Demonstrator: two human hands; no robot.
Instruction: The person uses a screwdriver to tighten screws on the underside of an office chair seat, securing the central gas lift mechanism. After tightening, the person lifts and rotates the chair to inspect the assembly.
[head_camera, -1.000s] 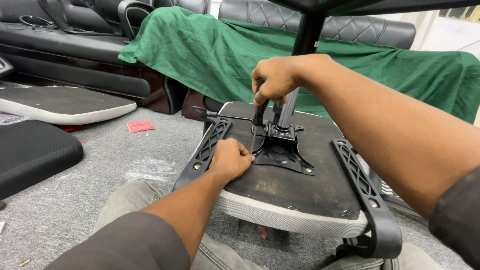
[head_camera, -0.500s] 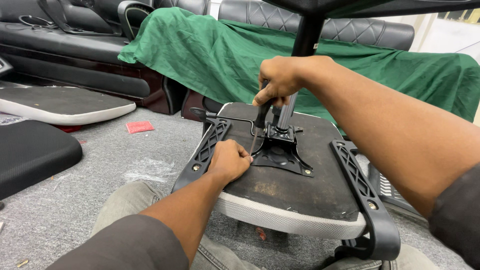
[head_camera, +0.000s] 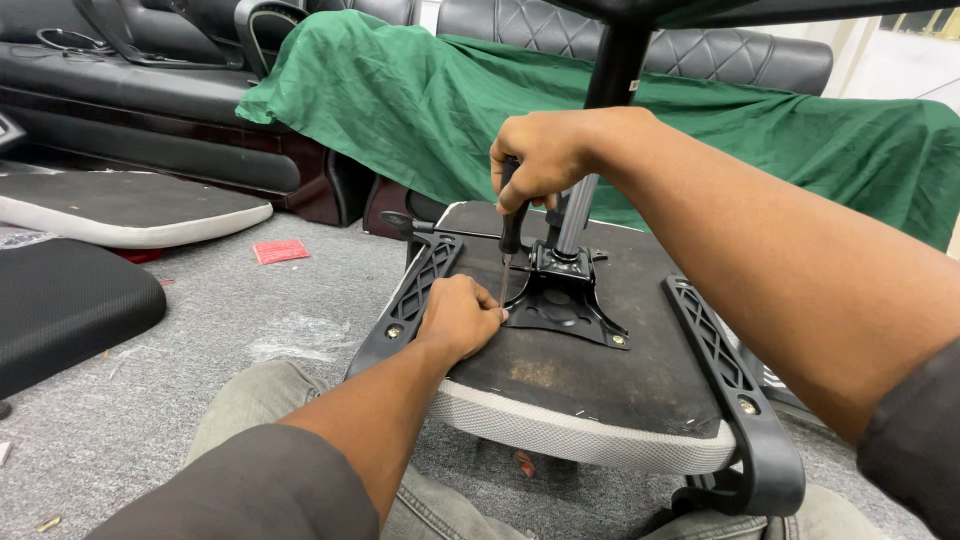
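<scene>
On the upturned chair seat (head_camera: 600, 400), my right hand (head_camera: 545, 160) grips the screwdriver (head_camera: 510, 245) — slip risk for my left hand (head_camera: 460, 318), curled, steadying the tip.

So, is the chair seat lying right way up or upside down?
Upside down: the chair seat shows its dark underside with the black mounting plate and gas cylinder pointing up.

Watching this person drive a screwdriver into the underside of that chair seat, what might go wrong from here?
The thin screwdriver tip stands right beside the left hand that steadies it; a slip would likely jab those fingers. The upturned grey-edged chair seat appears to rest on the person's lap rather than a bench, so pressure from the right hand may rock it and throw the tip off the black metal mounting plate.
</scene>
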